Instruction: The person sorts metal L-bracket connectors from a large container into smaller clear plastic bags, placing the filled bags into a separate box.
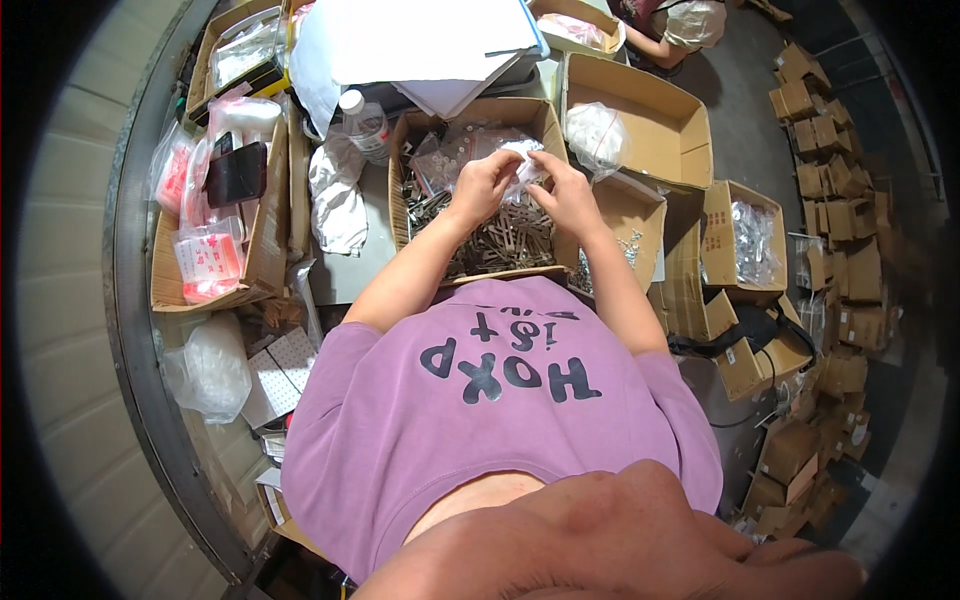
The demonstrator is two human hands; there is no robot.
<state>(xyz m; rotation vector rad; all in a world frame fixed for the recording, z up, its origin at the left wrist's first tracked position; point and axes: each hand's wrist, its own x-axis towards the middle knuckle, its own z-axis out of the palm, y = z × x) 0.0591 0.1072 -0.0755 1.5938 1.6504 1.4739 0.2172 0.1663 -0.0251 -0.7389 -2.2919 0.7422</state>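
Observation:
Above an open cardboard box (549, 115), my left hand (483, 187) and my right hand (568, 197) are close together. Fingers of both pinch a small whitish plastic bag (523, 160) between them; its contents cannot be made out. Many thin metal strips (508, 243) lie loose in the box below my hands. Toward the box's far side rests a clear bag of small white round pieces (452, 152), to the left of the bag I hold.
Right of the box, a shallow carton (645, 210) holds small metal bits, behind it a larger carton (650, 130) with a white plastic bag. Left are a water bottle (366, 128), a white cloth (338, 195) and a phone (237, 174) on packets. Another person's arm (650, 45) shows far right.

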